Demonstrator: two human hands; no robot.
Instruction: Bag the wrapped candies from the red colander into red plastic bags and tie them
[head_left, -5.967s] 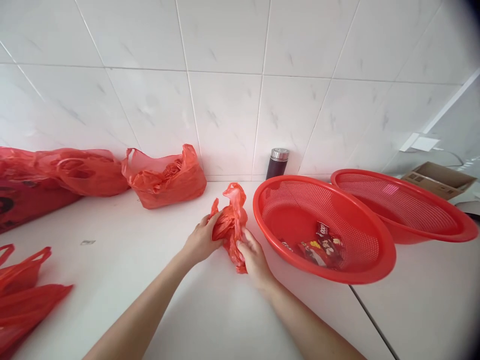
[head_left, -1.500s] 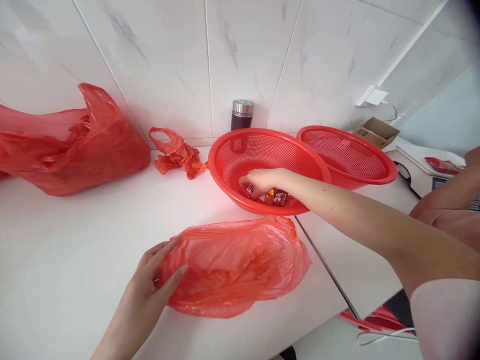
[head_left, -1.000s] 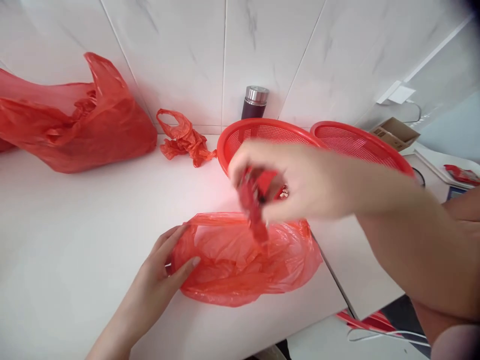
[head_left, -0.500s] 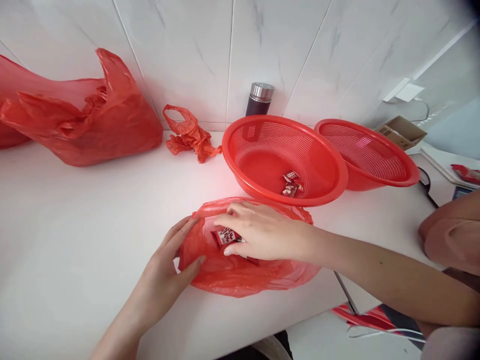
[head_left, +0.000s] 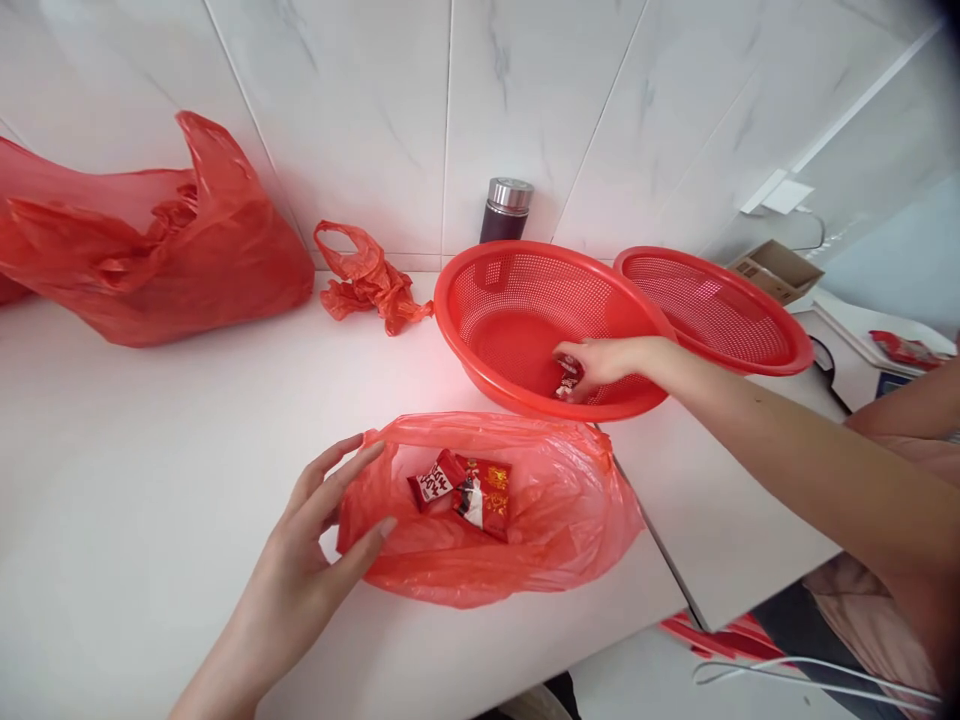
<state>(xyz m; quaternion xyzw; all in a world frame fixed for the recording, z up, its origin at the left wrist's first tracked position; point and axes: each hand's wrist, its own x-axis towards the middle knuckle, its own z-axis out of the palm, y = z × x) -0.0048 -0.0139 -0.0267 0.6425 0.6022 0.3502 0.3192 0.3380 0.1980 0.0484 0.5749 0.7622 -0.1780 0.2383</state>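
A red plastic bag (head_left: 570,550) lies with its mouth spread on the white table. Inside it are a small red-and-white packet (head_left: 435,480) and a larger red-and-gold packet (head_left: 491,497). My left hand (head_left: 322,540) rests against the bag's left rim, fingers and thumb spread apart. Over the front wall of a red perforated basket (head_left: 495,330) reaches my right hand (head_left: 600,365). Its fingers and thumb close around small dark red wrapped packets (head_left: 569,376) at the basket's bottom; the fingers partly cover them.
A second red basket (head_left: 720,310) adjoins the first. Behind stands a dark flask (head_left: 505,212) with a steel lid. A crumpled red bag (head_left: 371,285) and a full red bag (head_left: 202,270) lie left. A cardboard box (head_left: 776,270) and another person's arm (head_left: 911,400) are right.
My right hand has moved from inside the bag up into the basket, onto the small packets there. The bag's packets are now uncovered. My left hand stays at the bag's rim.
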